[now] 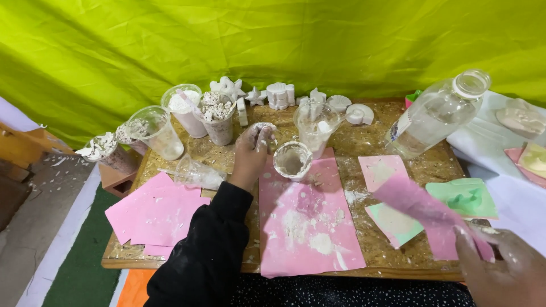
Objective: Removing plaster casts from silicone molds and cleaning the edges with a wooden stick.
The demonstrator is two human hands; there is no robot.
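- 2 hands work over a low wooden table (pixel 398 258).
- Left hand (pixel 253 149) grips a small white cast (pixel 264 129) beside the powder-coated cup (pixel 292 160).
- Right hand (pixel 500 267) pinches a pink sheet (pixel 424 213) above the table's right edge.

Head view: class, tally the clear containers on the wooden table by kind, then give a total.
Plastic cups standing: 7
Plastic cup lying on its side: 1
Large clear bottle: 1
Total: 9
Not counted: unclear item in left hand; pink sheet in right hand.
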